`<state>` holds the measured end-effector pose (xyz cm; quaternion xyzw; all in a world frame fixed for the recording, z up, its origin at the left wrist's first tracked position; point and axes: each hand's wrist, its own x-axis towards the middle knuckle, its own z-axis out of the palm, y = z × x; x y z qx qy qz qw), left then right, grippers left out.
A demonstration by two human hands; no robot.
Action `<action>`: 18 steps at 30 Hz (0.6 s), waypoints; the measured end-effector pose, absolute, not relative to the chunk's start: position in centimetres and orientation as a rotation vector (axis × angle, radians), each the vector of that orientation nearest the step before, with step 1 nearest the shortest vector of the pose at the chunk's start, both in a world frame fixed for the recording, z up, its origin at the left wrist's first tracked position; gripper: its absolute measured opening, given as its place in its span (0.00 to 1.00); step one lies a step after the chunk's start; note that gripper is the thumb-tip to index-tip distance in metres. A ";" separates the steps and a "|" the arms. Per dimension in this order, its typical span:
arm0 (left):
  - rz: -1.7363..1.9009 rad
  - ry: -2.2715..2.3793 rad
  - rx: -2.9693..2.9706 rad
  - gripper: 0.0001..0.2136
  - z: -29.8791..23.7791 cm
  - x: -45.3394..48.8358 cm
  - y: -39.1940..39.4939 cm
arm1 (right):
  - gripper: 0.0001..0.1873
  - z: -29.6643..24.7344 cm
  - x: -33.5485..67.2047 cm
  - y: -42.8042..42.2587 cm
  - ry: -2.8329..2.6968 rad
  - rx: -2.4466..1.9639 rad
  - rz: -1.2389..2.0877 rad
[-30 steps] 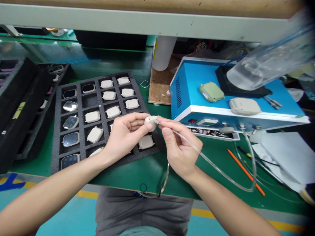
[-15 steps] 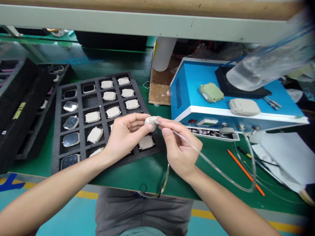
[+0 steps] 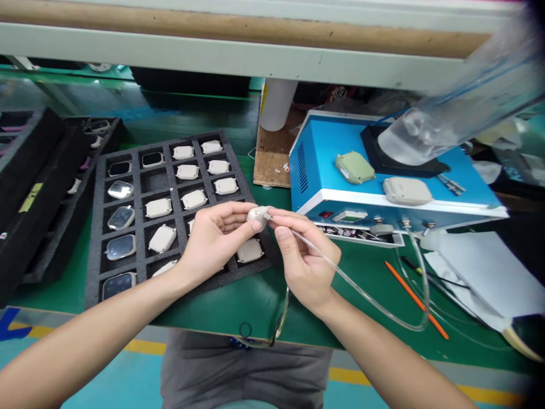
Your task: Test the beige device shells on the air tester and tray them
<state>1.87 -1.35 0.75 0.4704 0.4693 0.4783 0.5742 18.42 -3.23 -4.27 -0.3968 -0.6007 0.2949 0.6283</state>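
Observation:
Between the fingers and thumb of my left hand (image 3: 219, 236) is a cream smartwatch case (image 3: 256, 216), held on edge. My right hand (image 3: 304, 250) pinches the end of a clear plastic tube (image 3: 361, 289) against the case's right side; the exact contact point is too small to make out. The tube loops right and back to the front of a blue machine (image 3: 327, 153). Under my left hand lies a grey foam tray (image 3: 140, 227), its pockets holding several cream watch cases and several dark-screened ones.
A green watch case (image 3: 355, 167) and a cream one (image 3: 407, 190) rest on the machine, beside a tilted clear cylinder (image 3: 426, 130). Stacked foam trays (image 3: 46, 199) stand at left. An orange stick (image 3: 417, 301) and white paper (image 3: 485, 272) lie right. A shelf beam (image 3: 238, 51) crosses above.
The view has shifted slightly, so the machine and tray sit a little lower and farther left. Both hands keep the same hold on the watch case and the tube.

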 end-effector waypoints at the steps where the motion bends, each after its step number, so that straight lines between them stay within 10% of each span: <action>1: 1.120 1.097 1.109 0.20 0.8 1.9 -1.3 | 0.09 -4.2 18.4 -3.2 -1.377 -0.911 0.672; 18: 1.117 1.147 1.195 0.20 0.9 1.5 -0.9 | 0.08 -3.9 17.9 -2.5 -1.365 -0.851 0.649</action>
